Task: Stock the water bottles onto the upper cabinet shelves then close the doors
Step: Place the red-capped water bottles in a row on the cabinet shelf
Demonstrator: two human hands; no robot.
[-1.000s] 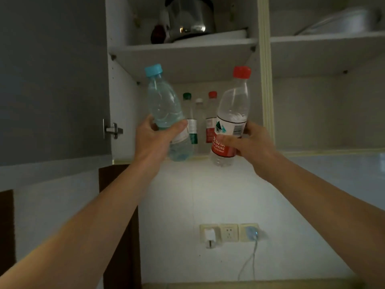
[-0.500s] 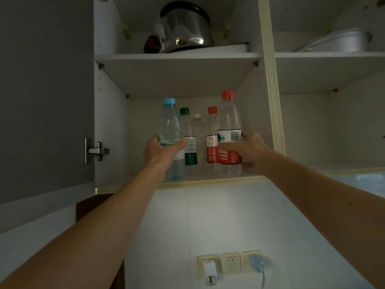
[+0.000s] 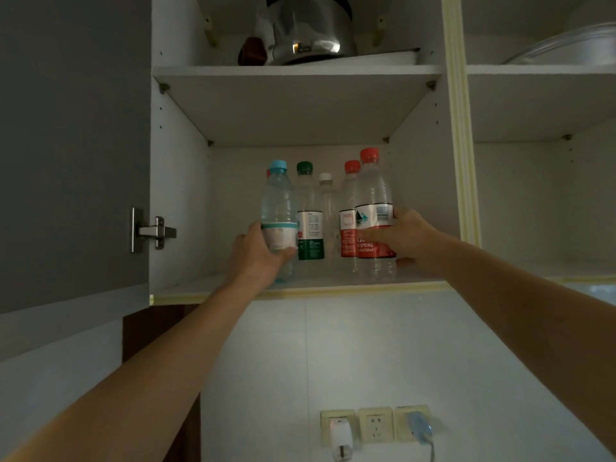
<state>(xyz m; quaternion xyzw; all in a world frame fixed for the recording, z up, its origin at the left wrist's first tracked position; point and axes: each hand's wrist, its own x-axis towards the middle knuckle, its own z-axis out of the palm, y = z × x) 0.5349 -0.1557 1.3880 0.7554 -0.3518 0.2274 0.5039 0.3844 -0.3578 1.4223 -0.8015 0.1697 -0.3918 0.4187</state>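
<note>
Left hand (image 3: 256, 255) wraps the blue-capped bottle (image 3: 278, 215), right hand (image 3: 405, 236) clasps the red-capped bottle (image 3: 374, 208), both upright on the lower shelf (image 3: 186, 288). Behind them, a green-capped bottle (image 3: 309, 211), a white-capped one (image 3: 326, 195), another red-capped (image 3: 348, 208). Door (image 3: 73, 145) open.

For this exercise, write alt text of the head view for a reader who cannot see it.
Two hands stand bottles upright on the lower cabinet shelf: the left hand grips a blue-capped bottle, the right hand a red-capped bottle. More bottles stand behind; a metal pot sits above.
</note>
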